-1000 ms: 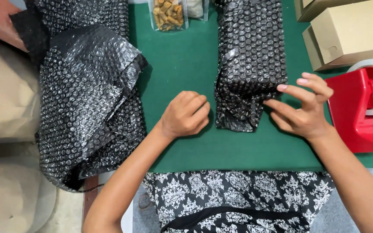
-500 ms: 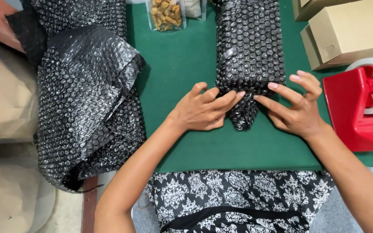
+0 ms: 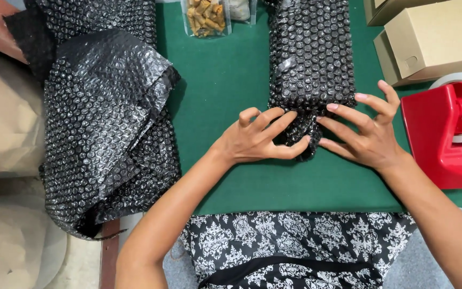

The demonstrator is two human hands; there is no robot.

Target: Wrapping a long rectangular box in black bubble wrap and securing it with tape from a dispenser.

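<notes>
A long parcel wrapped in black bubble wrap [image 3: 311, 53] lies on the green table mat [image 3: 225, 107], running away from me. Its near end is a loose flap, bunched between my two hands. My left hand [image 3: 258, 140] pinches that flap from the left with its fingers curled around it. My right hand [image 3: 364, 134] presses on it from the right, fingers spread, fingertips on the wrap.
A big heap of black bubble wrap [image 3: 108, 123] covers the table's left side. A red tape dispenser [image 3: 447, 134] stands at the right, with brown cardboard boxes [image 3: 434, 37] behind it. A clear pouch of tan pieces [image 3: 205, 16] lies at the far edge.
My left hand, a loose fist on the mat a second ago, moved right onto the parcel's near end. Both hands have gathered the flap inward, making it narrower.
</notes>
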